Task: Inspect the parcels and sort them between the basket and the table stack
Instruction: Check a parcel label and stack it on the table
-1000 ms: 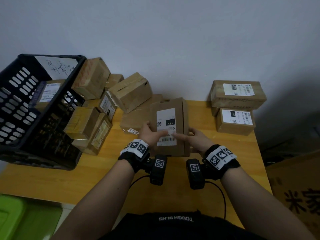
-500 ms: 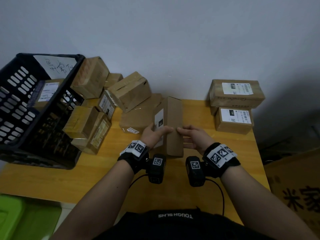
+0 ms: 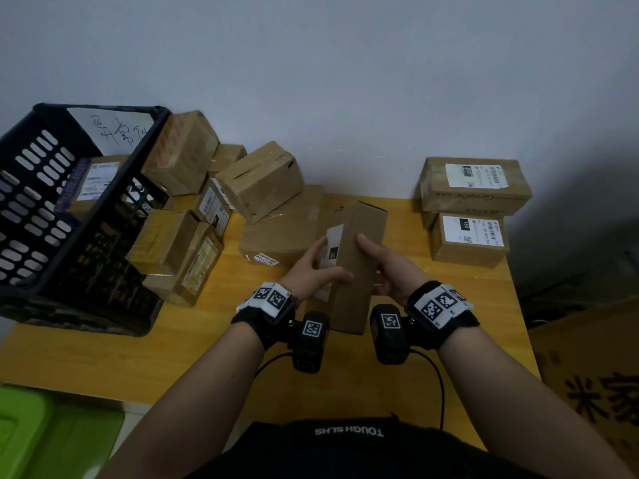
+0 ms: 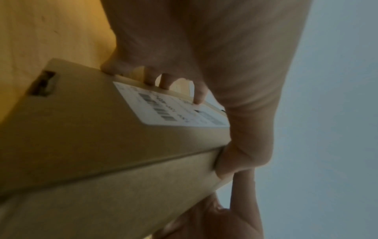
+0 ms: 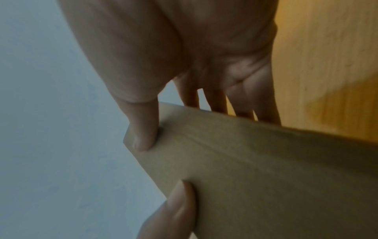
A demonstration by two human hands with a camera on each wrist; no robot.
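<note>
Parcel point(image 3: 352, 267) held above the table point(image 3: 103, 361), between pile and stack point(image 3: 473, 212).
Left hand point(image 3: 311, 267) and right hand point(image 3: 387, 271) pinch its sides, thumbs on top; the end flap looks loose, so tilting might spill contents.

Between my left hand point(image 3: 313, 271) and my right hand point(image 3: 387, 271) I hold a parcel point(image 3: 352, 267) above the table point(image 3: 214, 347). Far to the left of my left hand sits the basket point(image 3: 52, 216), with one box point(image 3: 91, 183) in it. Between basket and left hand lies a heap of boxes point(image 3: 221, 202). Beyond my right hand, to its right, two boxes point(image 3: 472, 212) are stacked against the wall point(image 3: 345, 81).
</note>
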